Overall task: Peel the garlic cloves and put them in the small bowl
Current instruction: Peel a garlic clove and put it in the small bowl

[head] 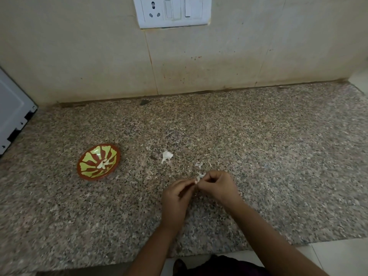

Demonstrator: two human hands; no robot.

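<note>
A small red and green patterned bowl (pixel 99 161) sits on the granite counter at the left, with a few peeled garlic cloves (pixel 103 164) inside. A white piece of garlic with its skin (pixel 166 155) lies on the counter right of the bowl. Over the counter's front middle, my left hand (pixel 175 200) and my right hand (pixel 216 185) meet fingertip to fingertip. Together they pinch a small garlic clove (pixel 196 182), mostly hidden by the fingers. A bit of white skin (pixel 201 175) sticks out above my right hand's fingers.
The speckled granite counter (pixel 258 156) ends at a tiled wall with a white socket panel (pixel 172 11). A white appliance (pixel 12 114) stands at the far left. Small flakes of garlic skin (pixel 198 163) lie beyond my hands. The counter's front edge is just below my forearms.
</note>
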